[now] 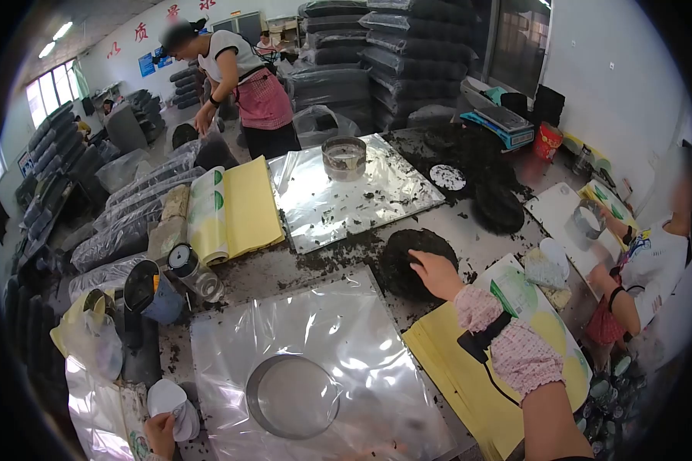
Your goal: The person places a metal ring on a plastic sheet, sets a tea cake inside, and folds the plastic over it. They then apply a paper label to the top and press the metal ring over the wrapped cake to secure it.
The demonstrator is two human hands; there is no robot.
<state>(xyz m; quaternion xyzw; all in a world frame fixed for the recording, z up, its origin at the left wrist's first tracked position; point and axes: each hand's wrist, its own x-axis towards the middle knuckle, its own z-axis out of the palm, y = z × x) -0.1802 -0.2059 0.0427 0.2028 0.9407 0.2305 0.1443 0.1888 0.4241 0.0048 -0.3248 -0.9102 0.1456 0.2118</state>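
Observation:
My right hand point(436, 274) lies on the right side of a round black cake point(407, 265) of flaky material, fingers stretched out over it. At the lower left, my left hand point(159, 436) pinches the edge of a white round paper sheet point(167, 399); more such sheets are bunched there. Between my hands a metal ring point(252, 396) stands on a board covered with shiny clear film point(231, 346). Yellow printed paper sheets point(446, 346) lie under my right forearm, which wears a checked sleeve cover.
Another metal ring point(344, 157) sits on a second film-covered board point(315, 203). Dark flakes point(454, 150) are heaped near a scale point(504, 127) and red tub point(547, 140). At left stand a blue cup point(161, 300) and glass jar point(206, 284). A co-worker point(653, 269) is at right, another point(246, 77) behind.

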